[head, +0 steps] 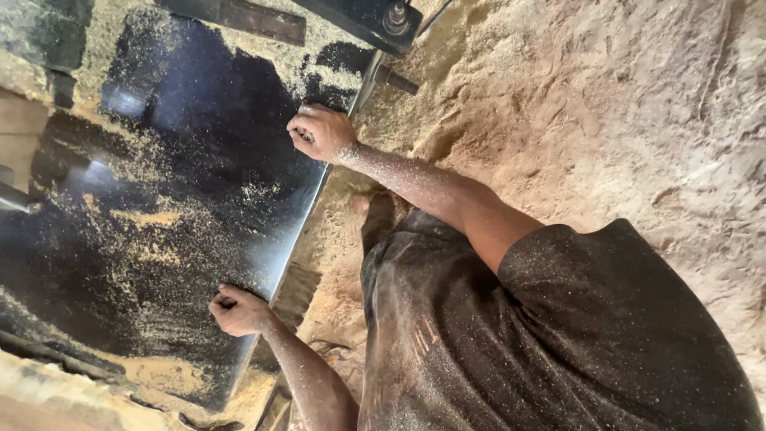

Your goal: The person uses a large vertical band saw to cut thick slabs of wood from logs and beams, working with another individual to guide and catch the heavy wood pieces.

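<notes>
Sawdust [606,104] lies everywhere on the floor, soft and brown, piled in lumps. Beside it sits a big black sheet [183,183], flat and shiny, with light glinting off it. Yellow dust is sprinkled over the sheet in streaks and patches, thickest near its far corner and along the edge away from the person.

The person bends over the near edge of the sheet. Both arms reach out to that edge, well apart from each other. One hand [319,132] is curled into a fist right on the edge, near the corner where a metal bar [371,80] and a bolt [396,17] stick out. The fingers are closed and seem to pinch the rim of the sheet, but I cannot tell for sure if anything small is inside. The other hand [237,310] is further along the same edge. It is curled shut too, with the knuckles resting on the black top, and I cannot see what it grips, if anything.

Both arms are speckled with dust. The dark shirt [558,343] is dusty as well. A foot [375,215] shows on the sawdust just beside the edge, between the two arms. A rough pale board [56,395] runs along the far side of the sheet.
</notes>
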